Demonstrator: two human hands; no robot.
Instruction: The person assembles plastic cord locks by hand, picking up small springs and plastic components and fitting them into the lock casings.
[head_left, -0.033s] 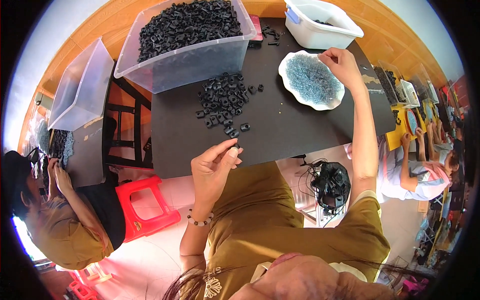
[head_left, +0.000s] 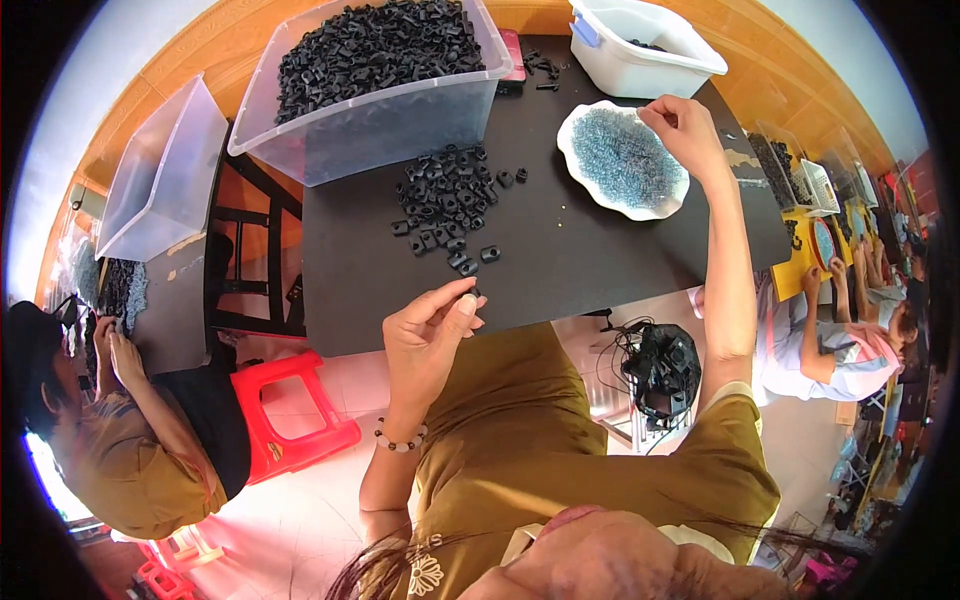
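Observation:
My left hand (head_left: 430, 325) is closed in a pinch at the table's near edge. A small black plastic part (head_left: 474, 292) shows between its thumb and forefinger. Just beyond it lies a loose pile of similar black plastic pieces (head_left: 440, 200), with a few apart from the heap. My right hand (head_left: 685, 135) reaches over the far right side of a white scalloped plate (head_left: 648, 212), its fingertips pinched together. Whatever those fingers hold, if anything, is too small to make out. Tiny clear bluish pieces (head_left: 622, 160) are heaped on the plate.
A large clear bin (head_left: 390, 130) full of black parts stands at the back left of the dark table (head_left: 390, 290). Behind the plate is a white tub (head_left: 645, 75). A red stool (head_left: 290, 420) and a co-worker (head_left: 150, 430) are at left; more people sit at right.

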